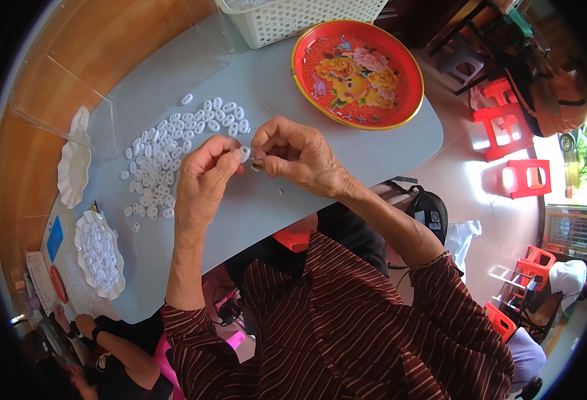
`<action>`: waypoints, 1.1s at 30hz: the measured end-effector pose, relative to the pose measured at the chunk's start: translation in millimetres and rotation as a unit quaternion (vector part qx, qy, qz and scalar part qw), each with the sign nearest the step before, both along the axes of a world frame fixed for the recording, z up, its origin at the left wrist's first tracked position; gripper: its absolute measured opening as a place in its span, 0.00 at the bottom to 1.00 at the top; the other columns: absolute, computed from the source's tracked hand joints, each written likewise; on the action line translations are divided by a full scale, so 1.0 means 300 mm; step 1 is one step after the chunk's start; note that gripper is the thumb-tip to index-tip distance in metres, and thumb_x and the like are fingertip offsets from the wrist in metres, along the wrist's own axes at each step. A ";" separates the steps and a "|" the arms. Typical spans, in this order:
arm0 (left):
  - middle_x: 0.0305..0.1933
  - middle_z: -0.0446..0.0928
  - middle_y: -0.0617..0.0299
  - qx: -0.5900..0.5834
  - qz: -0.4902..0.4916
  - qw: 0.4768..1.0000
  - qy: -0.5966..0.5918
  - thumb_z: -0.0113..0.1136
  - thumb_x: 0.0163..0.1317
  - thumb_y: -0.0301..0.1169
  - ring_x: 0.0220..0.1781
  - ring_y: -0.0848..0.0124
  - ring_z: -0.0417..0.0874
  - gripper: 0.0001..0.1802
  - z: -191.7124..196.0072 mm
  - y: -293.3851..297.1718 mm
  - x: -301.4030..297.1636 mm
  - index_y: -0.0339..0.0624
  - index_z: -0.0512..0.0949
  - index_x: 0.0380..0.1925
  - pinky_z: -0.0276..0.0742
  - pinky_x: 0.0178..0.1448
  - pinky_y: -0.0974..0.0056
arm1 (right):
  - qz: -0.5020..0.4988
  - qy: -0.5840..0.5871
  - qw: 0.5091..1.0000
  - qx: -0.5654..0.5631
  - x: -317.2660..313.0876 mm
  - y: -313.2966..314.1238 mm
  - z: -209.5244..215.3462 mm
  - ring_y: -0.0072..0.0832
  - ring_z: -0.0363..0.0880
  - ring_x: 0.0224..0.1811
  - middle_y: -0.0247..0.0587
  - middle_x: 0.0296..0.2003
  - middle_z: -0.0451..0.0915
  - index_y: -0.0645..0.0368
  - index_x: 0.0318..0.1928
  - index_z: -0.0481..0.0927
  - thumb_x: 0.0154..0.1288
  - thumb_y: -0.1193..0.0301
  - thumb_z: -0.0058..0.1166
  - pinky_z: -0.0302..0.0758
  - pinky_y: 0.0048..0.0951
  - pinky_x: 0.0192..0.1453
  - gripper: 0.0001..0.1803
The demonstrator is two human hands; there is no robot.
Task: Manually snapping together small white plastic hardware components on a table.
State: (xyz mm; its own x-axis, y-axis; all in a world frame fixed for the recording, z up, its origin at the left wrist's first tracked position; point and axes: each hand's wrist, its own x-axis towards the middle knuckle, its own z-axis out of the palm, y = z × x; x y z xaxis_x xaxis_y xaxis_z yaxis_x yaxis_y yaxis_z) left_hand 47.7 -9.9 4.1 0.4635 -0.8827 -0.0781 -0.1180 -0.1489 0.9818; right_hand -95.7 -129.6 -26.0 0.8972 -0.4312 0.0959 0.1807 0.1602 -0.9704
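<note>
Over the grey table (237, 230), my left hand (203, 177) pinches a small white oval plastic piece (245, 154) between thumb and fingers. My right hand (300, 157) is closed right beside it, thumb against forefinger. A tiny dark or metallic bit shows at those fingertips, touching or almost touching the white piece; its kind is too small to make out. Left of my hands spreads a loose heap of similar white oval pieces (157, 150), each with small marks or holes. To the right and farther off lies a round red tray (403, 63) with a flower pattern and several tiny bits on it.
A white perforated basket (280, 27) stands at the far edge. Down the left side are a scalloped white dish (80, 243) full of white pieces and another wavy white dish (75, 163). At lower left is another person's arm (123, 350). Red stools (500, 130) stand at right.
</note>
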 end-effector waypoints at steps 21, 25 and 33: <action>0.19 0.65 0.63 -0.008 -0.016 0.991 -0.130 0.44 0.69 0.37 0.23 0.77 0.61 0.15 -0.019 -0.007 -0.074 0.35 0.70 0.31 0.60 0.27 0.67 | -0.019 -0.014 1.000 0.012 -0.003 -0.004 -0.014 0.14 0.74 0.34 0.32 0.33 0.77 0.64 0.49 0.73 0.63 0.76 0.56 0.74 0.18 0.40 0.15; 0.19 0.59 0.65 -0.030 0.028 0.993 -0.114 0.43 0.68 0.36 0.23 0.77 0.56 0.15 -0.029 -0.007 -0.075 0.35 0.67 0.28 0.57 0.26 0.66 | -0.014 0.016 1.000 -0.022 0.002 0.008 0.004 0.15 0.75 0.33 0.32 0.33 0.78 0.64 0.49 0.73 0.60 0.74 0.60 0.74 0.18 0.39 0.18; 0.18 0.56 0.66 -0.040 0.006 0.993 -0.109 0.43 0.67 0.34 0.23 0.78 0.53 0.15 -0.051 -0.012 -0.069 0.35 0.65 0.25 0.54 0.25 0.67 | -0.034 0.038 0.990 -0.129 -0.002 0.007 0.011 0.13 0.73 0.31 0.30 0.30 0.76 0.62 0.48 0.75 0.55 0.74 0.64 0.73 0.18 0.34 0.20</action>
